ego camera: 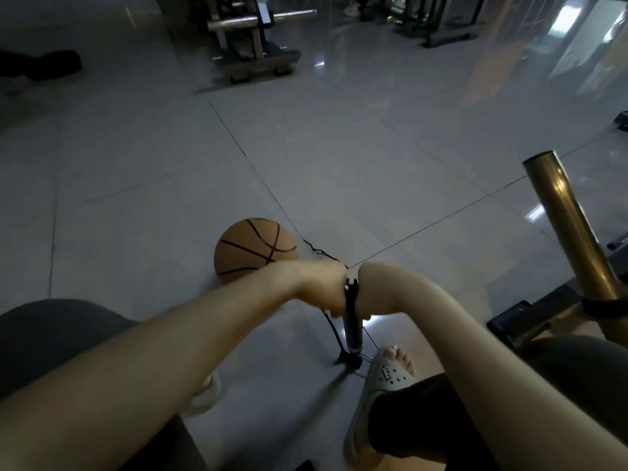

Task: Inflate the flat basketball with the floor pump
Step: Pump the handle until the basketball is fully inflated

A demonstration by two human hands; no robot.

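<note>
Head view: the ball (pixel 255 251) sits on the floor (pixel 373 164) just beyond the pump (pixel 352 329), to its left. It is orange-brown with black seams, looks round, and is partly hidden by the left hand (pixel 323 287). That hand and the right hand (pixel 373 290) flank the pump's top, fingers curled round its handle.

We're counting one basketball (pixel 251 248), one floor pump (pixel 352 329), two hands, left hand (pixel 323 283) and right hand (pixel 373 287), and two sandals (pixel 384 379) (pixel 204 396).
</note>
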